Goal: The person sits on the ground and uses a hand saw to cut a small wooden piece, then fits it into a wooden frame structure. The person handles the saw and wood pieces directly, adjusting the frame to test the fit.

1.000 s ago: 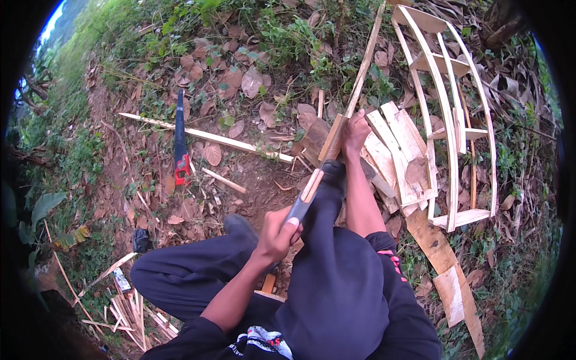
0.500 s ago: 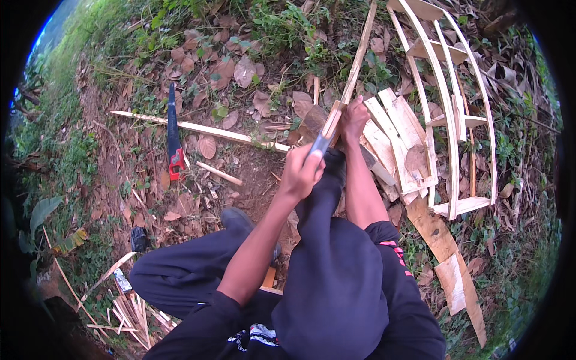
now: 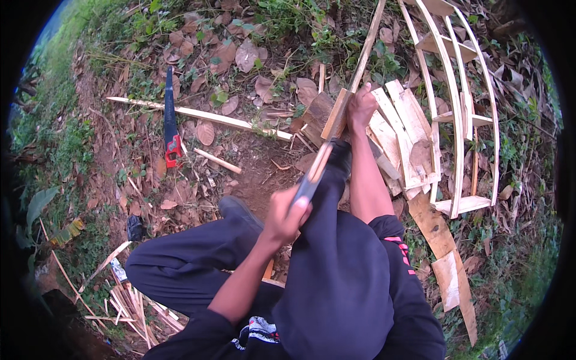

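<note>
Outdoor scene in soft daylight. Bare brown earth [image 3: 252,174] is scattered with dry fallen leaves [image 3: 246,57]. Green grass and weeds [image 3: 66,144] border the dirt on the left and along the top. Twigs litter the ground.

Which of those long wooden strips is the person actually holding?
The upright strip gripped by the right hand, slanting up toward the top edge. The other long strip lies flat and untouched on the ground beside the red-handled saw.
</note>
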A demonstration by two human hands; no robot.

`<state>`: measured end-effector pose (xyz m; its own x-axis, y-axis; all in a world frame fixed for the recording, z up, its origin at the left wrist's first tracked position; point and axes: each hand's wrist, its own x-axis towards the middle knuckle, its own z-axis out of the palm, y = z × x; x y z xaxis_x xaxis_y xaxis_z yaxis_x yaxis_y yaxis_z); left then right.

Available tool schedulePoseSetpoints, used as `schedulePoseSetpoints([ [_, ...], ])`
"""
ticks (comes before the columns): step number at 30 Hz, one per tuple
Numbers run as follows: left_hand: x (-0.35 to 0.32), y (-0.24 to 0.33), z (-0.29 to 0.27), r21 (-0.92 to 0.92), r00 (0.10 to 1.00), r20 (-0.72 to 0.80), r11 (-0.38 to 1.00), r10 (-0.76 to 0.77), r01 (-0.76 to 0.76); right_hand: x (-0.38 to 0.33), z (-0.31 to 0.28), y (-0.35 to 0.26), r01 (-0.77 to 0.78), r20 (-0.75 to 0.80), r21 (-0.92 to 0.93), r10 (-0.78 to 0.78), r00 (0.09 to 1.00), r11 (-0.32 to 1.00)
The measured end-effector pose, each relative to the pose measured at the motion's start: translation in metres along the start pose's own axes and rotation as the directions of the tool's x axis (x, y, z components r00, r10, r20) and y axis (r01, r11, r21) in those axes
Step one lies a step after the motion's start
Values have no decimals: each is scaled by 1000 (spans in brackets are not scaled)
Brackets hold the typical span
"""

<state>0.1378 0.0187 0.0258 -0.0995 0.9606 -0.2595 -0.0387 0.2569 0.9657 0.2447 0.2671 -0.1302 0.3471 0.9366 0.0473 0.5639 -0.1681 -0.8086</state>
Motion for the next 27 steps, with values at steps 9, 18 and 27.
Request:
schedulePoseSetpoints([
  [9,43,1,0,95,1000,17,995,25,-26,-6,0,-3,7,31,40,-8,999,999],
  [18,82,5,6,66,999,27,997,-41,40,1,9,11,-14,20,44,14,1000,999],
  [27,105,6,20,24,999,4,999,-43,43,-4,6,4,-14,61,94,8,998,996],
])
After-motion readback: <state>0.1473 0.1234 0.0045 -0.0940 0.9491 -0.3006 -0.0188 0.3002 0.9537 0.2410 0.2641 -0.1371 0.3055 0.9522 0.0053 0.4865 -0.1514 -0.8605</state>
